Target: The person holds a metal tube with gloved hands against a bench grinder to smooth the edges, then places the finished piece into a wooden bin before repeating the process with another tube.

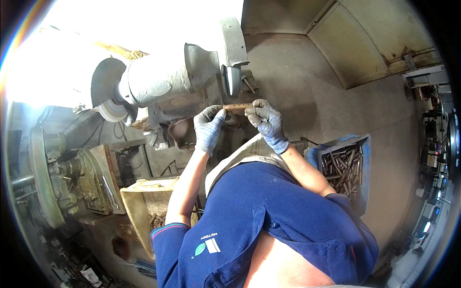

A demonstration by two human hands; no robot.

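Observation:
A short brownish metal rod (237, 106) with small dark spots along its side lies level between my two hands. My left hand (208, 128), in a grey-blue work glove, pinches its left end. The gloved fingers of my right hand (268, 121) close on the right end. Just beyond the rod stands a bench grinder (161, 79). Its right-hand wheel (233, 80), under a metal guard, is apart from the rod and a little farther away. Whether that wheel turns cannot be made out.
To my right, a blue bin (367, 180) holds many brown metal rods. A pale wooden box (137, 194) with metal pieces stands at my left, near a green-rimmed machine (45, 173). The grinder's white left wheel (112, 111) sticks out. Large cabinet-like panels (353, 43) stand far right.

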